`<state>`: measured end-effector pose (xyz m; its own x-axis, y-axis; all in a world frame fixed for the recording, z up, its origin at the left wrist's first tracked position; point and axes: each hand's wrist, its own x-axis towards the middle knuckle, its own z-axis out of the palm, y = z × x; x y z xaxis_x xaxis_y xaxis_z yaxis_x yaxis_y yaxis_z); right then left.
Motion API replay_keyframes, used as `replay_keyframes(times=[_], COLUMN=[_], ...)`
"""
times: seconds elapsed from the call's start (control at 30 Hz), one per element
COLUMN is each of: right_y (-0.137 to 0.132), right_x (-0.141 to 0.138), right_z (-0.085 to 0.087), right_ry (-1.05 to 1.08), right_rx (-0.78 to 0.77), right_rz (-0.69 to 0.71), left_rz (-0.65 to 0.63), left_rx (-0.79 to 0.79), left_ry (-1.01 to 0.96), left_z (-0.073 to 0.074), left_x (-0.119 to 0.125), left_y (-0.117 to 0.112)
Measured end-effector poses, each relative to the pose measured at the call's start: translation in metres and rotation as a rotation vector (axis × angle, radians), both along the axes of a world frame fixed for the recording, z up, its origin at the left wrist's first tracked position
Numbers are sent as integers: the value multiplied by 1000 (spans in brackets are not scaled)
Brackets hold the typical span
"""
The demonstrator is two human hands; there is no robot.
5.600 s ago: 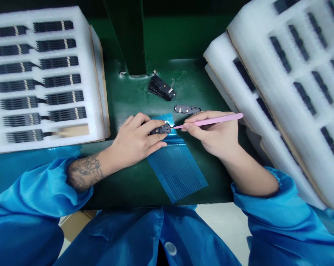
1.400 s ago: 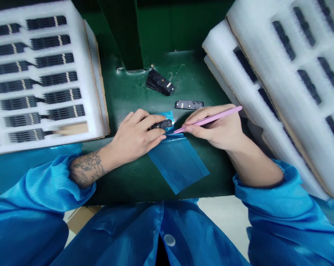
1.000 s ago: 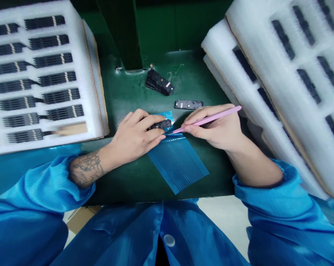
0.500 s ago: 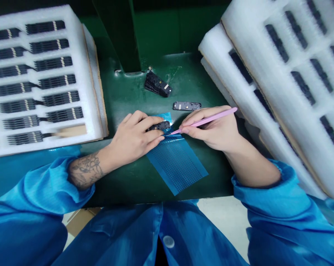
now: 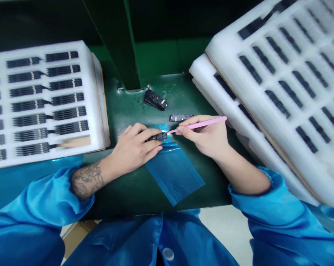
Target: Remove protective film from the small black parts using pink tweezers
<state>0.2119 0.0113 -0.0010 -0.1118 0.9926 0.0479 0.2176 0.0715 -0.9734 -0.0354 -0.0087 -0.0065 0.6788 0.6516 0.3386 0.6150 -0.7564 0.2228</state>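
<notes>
My left hand [image 5: 133, 149] presses a small black electronic part [image 5: 157, 137] down with its fingers, on the upper end of a blue film sheet [image 5: 174, 175] printed with rows of tiny marks. My right hand [image 5: 203, 135] holds pink tweezers [image 5: 200, 124] like a pen, their tip at the right end of that part. A black stack of similar parts [image 5: 155, 99] lies beyond the hands. A single black part [image 5: 179, 117] lies just above my right fingers.
White foam trays hold rows of dark strips: one [image 5: 45, 157] at left, a tilted pile [image 5: 203, 70] at right. Both border the green workbench [image 5: 128, 195]. A dark green post [image 5: 111, 40] rises behind. Blue sleeves fill the bottom.
The whole view has shifted, with the bench and trays lower in the picture and more of the back showing. The tweezer tip sits slightly closer to the black part, and both hands keep their hold.
</notes>
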Motion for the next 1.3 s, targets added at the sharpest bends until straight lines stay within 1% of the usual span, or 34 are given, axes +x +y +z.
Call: replay_keyframes(times=[0.17, 0.7, 0.93, 1.03, 1.13, 1.2, 1.27, 1.3], right_y=[-1, 0, -1, 2, 5, 5, 6, 8], right_x=[-4, -4, -3, -1, 0, -2, -3, -4], right_z=[2, 1, 2, 0, 0, 3, 7, 8], right_ry=[-82, -114, -111, -86, -28, 18, 76, 113], right_rx=[37, 69, 103, 82, 36, -10, -65, -85], right_rz=[-6, 8, 33, 48, 32, 17, 39, 63], left_rz=[6, 15, 5, 9, -14, -35, -36, -33], left_rx=[0, -33, -25, -22, -41, -56, -63, -62], left_ry=[7, 18, 4, 15, 19, 12, 6, 2], left_z=[1, 0, 2, 1, 1, 4, 7, 6], left_x=[1, 0, 1, -1, -4, -4, -7, -9], left_y=[0, -1, -1, 1, 3, 4, 6, 8])
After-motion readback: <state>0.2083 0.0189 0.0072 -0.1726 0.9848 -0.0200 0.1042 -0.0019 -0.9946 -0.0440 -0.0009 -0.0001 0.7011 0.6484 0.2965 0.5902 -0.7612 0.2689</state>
